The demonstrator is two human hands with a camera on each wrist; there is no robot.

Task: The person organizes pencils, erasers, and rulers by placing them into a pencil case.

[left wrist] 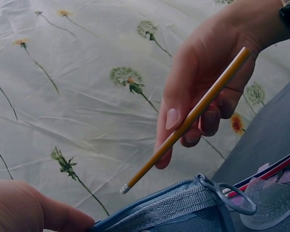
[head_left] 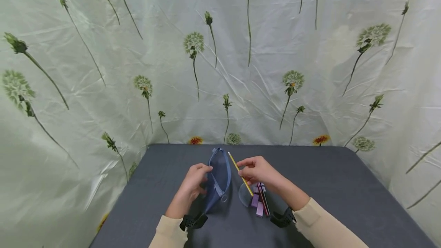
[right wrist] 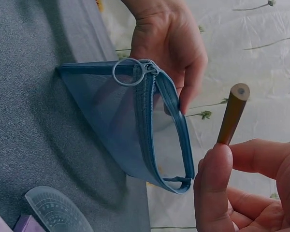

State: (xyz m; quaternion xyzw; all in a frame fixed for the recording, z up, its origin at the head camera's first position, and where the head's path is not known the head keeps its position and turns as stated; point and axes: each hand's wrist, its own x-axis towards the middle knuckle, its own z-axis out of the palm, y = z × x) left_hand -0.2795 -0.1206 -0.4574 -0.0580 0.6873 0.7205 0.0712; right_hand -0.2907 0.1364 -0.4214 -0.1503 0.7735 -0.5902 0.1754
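A blue mesh zip pouch [head_left: 220,175] stands with its mouth unzipped and spread wide. My left hand [head_left: 195,183] grips it by the left side of its rim, thumb at the edge. On its zipper hangs a large ring pull [right wrist: 129,72]. Between thumb and fingers, my right hand [head_left: 258,169] pinches a yellow pencil [left wrist: 198,111] just right of the pouch. The pencil's white eraser end tilts up toward the pouch mouth in the head view. Its other end, flat and unsharpened, faces the camera in the right wrist view.
Below my right hand, a clear protractor [right wrist: 58,210] lies on the dark grey table [head_left: 327,186]. Beside it are purple blocks [head_left: 260,209] and red and black pencils [head_left: 264,200]. A flower-printed curtain [head_left: 262,87] hangs behind the table.
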